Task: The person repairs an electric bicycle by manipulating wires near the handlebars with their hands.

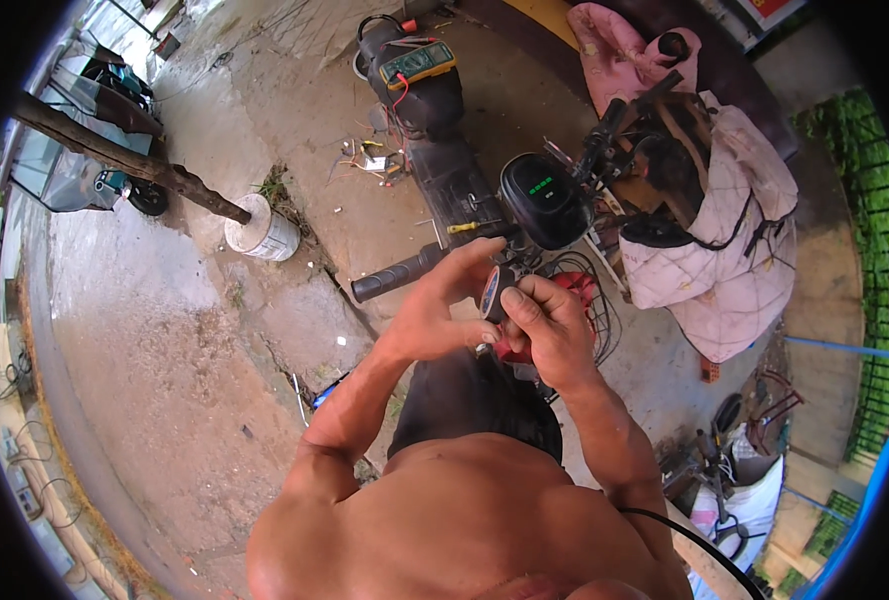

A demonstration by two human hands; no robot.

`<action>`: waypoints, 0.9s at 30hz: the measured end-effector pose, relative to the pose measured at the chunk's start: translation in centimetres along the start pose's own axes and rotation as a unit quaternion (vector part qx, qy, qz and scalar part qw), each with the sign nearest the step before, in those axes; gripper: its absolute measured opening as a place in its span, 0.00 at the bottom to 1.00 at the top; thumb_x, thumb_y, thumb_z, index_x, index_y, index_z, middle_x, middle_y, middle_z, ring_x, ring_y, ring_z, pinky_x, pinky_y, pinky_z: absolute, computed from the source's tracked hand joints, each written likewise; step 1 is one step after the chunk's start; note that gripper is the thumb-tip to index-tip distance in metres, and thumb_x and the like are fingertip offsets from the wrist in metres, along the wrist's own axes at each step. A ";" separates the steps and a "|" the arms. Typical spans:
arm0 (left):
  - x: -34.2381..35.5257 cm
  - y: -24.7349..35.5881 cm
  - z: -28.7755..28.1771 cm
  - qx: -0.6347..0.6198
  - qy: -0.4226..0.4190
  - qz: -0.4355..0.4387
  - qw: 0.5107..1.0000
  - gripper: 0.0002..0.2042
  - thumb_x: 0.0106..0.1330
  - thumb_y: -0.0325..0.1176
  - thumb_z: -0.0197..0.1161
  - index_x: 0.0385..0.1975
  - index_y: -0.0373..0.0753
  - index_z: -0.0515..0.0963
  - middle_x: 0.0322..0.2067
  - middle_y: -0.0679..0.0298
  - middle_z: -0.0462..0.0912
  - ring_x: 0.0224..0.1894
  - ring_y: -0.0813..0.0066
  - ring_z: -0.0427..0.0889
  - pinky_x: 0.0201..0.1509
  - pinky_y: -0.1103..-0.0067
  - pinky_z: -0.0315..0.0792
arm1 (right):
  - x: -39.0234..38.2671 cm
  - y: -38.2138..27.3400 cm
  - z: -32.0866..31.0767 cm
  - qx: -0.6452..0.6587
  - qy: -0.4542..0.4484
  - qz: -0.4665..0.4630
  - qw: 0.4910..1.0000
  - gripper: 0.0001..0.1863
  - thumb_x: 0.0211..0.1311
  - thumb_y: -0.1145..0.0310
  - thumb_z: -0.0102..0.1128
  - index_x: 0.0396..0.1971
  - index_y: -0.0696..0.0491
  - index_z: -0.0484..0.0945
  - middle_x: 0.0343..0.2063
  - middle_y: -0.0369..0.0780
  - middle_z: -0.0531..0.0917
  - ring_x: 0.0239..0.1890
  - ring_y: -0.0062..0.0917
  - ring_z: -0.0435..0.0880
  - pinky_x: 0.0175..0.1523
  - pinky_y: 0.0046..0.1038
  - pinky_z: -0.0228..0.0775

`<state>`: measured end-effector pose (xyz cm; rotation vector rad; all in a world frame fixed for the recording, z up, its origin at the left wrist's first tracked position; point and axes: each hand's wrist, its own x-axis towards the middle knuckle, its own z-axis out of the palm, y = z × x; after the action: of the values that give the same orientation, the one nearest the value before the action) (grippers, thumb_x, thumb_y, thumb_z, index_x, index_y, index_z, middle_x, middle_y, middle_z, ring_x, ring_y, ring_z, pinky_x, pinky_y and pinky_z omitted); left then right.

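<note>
In my right hand (552, 325) is a dark roll of tape (495, 295) with a blue-and-white inner face, the thumb pressed over its edge. My left hand (436, 308) is close beside the roll, its thumb and fingers spread apart; I cannot tell whether the fingertips touch it. Both hands are over the front of an electric scooter, next to its handlebar grip (396, 275) and a dash display (546, 200) lit with green marks. Red parts and loose black cables (592, 300) show behind my right hand.
A multimeter (418, 65) lies on the scooter's black seat (426, 105). A yellow-handled screwdriver (472, 227) rests on its floorboard. Small tools and wires (369, 160) lie on the ground. Left stands a wooden post in a white bucket (269, 238); right, a pink quilted cover (729, 270) drapes another vehicle.
</note>
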<state>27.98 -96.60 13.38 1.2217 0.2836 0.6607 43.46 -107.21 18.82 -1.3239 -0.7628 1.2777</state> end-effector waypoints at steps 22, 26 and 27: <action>1.0 0.4 0.5 0.161 -0.008 -0.051 0.986 0.41 0.49 0.49 0.83 0.61 0.34 0.74 0.40 0.66 0.79 0.39 0.79 0.77 0.46 0.78 0.73 | 0.3 -0.2 -1.4 0.005 0.020 -0.005 1.000 0.12 0.74 0.64 0.59 0.34 0.58 0.80 0.20 0.29 0.76 0.20 0.09 0.70 0.25 0.17 0.63; 0.9 -0.4 0.4 0.159 -0.011 -0.024 0.987 0.40 0.53 0.45 0.82 0.63 0.34 0.72 0.45 0.65 0.82 0.43 0.77 0.81 0.49 0.76 0.76 | 0.6 -0.7 -1.2 -0.010 0.036 0.005 0.999 0.13 0.74 0.64 0.59 0.33 0.58 0.80 0.19 0.29 0.76 0.19 0.09 0.70 0.25 0.17 0.63; 0.9 -0.6 0.3 0.159 -0.010 -0.024 0.987 0.40 0.53 0.45 0.82 0.63 0.34 0.72 0.45 0.65 0.82 0.43 0.77 0.81 0.49 0.76 0.76 | 0.7 -0.7 -1.2 -0.010 0.033 0.008 0.999 0.13 0.74 0.64 0.59 0.33 0.58 0.80 0.19 0.30 0.76 0.19 0.09 0.70 0.25 0.16 0.63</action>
<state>29.05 -96.39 13.11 1.5210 0.4121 0.5736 44.93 -106.75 19.09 -1.3848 -0.7213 1.2350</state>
